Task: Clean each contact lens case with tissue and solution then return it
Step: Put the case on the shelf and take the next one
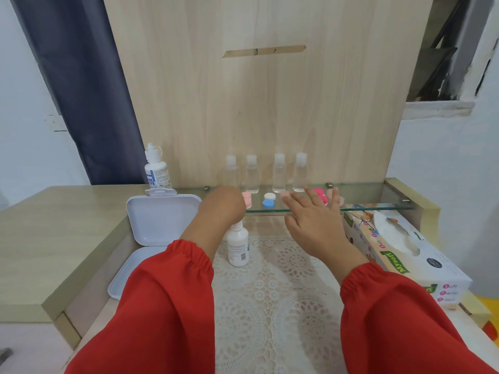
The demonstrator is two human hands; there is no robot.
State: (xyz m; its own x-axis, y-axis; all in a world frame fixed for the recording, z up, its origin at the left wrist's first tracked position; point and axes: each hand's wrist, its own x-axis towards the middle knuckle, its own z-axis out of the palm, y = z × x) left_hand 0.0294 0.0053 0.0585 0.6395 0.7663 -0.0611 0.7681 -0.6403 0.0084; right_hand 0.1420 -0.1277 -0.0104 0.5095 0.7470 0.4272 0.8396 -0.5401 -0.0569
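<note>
Fingers of the right hand (313,222) were spread, empty, over the glass shelf (378,205); the left hand's (224,206) grip could not be told.

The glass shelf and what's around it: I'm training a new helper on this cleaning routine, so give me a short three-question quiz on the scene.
1. True or false: the white storage box left of the lace mat has its lid open.
2. How many clear small bottles stand in a row on the glass shelf?
3. Which lies right of the mat: A) tissue box, B) white solution bottle, C) blue-and-white lens case?

Key: 1 true. 2 four. 3 A. The right hand hovers open at the shelf edge; the left hand is seen from behind, so its grip is unclear.
</note>
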